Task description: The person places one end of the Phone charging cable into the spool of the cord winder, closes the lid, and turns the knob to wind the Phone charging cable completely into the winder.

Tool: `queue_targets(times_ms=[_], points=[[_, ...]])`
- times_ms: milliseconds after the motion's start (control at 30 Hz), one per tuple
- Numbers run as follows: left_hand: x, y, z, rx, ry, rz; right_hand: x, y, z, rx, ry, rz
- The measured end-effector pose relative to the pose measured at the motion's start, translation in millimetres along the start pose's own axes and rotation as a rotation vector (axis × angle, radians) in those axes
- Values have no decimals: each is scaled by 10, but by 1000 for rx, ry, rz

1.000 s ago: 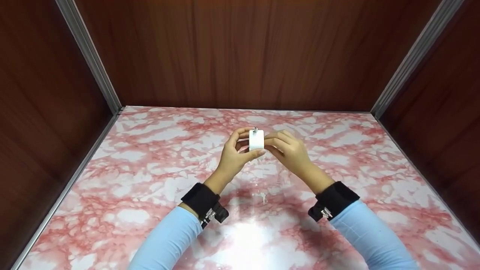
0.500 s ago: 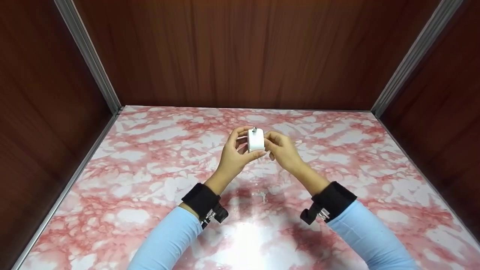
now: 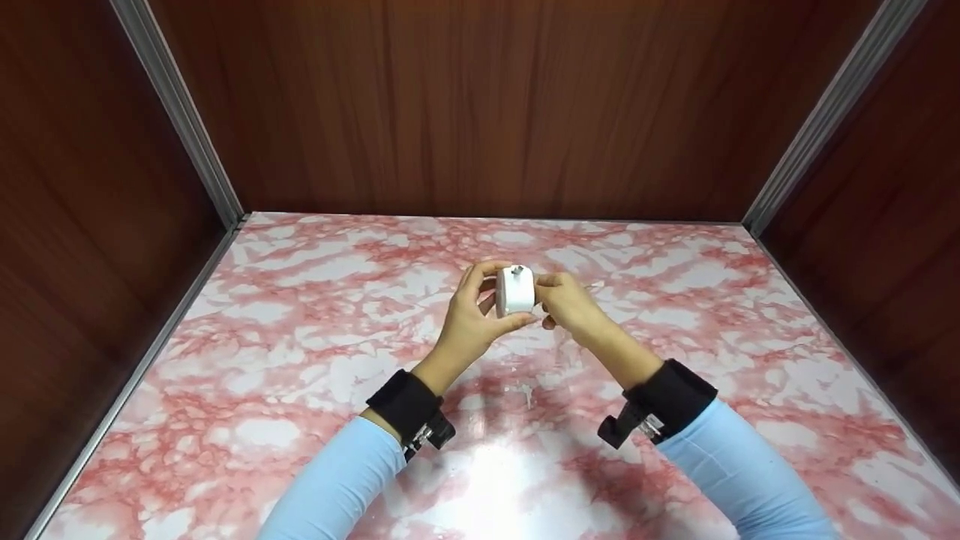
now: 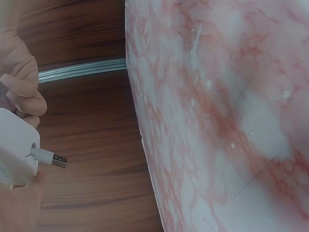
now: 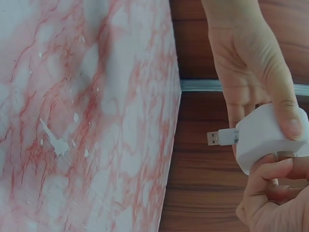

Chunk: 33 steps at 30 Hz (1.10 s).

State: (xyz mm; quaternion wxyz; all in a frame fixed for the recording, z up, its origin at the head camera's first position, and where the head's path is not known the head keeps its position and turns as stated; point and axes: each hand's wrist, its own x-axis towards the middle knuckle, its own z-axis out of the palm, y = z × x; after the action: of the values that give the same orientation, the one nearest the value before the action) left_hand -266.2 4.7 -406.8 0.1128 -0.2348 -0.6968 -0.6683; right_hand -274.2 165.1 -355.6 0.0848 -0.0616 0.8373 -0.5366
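My left hand (image 3: 474, 315) holds a white rounded block (image 3: 516, 291) between its thumb and fingers, above the table. A USB plug (image 5: 223, 137) with a metal tip sticks out of one face of the block. At the block's right side is my right hand (image 3: 574, 306), its fingers curled. In the right wrist view, its thumb and forefinger pinch at the block's side, beside a small greyish piece (image 5: 286, 154); what exactly they pinch is partly hidden. The left wrist view shows the same USB plug (image 4: 52, 157) pointing away from the block.
The tabletop (image 3: 300, 352) has a red and white marbled pattern. Dark wood-look panels (image 3: 480, 112) stand at the back and both sides, with metal strips (image 3: 184, 112) at the corners. Each wrist wears a black strap (image 3: 671, 397) with a small camera.
My right hand's fingers have curled in at the block's side, and that hand has turned. The block has come slightly nearer and tilted a little, still in my left hand.
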Motion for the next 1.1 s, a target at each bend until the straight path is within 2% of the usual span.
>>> queue_targets(times_ms=[167,333,400,467,567,633,800,867,967,1100], points=[[-21,8,22,5,-7,25,6,0,-28,70,-46,47],[-14,-4,18,23,-14,40,28,13,-39,117,-52,84],[-1,-5,5,34,-10,40,41,42,-44,139,-48,74],[14,6,-12,32,-2,30,51,82,-50,162,-33,22],[40,25,-37,-30,7,-11,62,155,-59,177,15,-144],[56,35,-47,-89,11,-35,64,208,-72,109,78,-321],[82,29,-63,-186,16,-58,103,340,-139,-248,290,-866],[85,32,-70,-199,10,-63,134,372,-166,-345,343,-1037],[80,70,-70,-218,-8,-74,179,401,-188,-416,378,-1178],[57,185,-58,-226,-33,-97,213,418,-194,-455,408,-1269]])
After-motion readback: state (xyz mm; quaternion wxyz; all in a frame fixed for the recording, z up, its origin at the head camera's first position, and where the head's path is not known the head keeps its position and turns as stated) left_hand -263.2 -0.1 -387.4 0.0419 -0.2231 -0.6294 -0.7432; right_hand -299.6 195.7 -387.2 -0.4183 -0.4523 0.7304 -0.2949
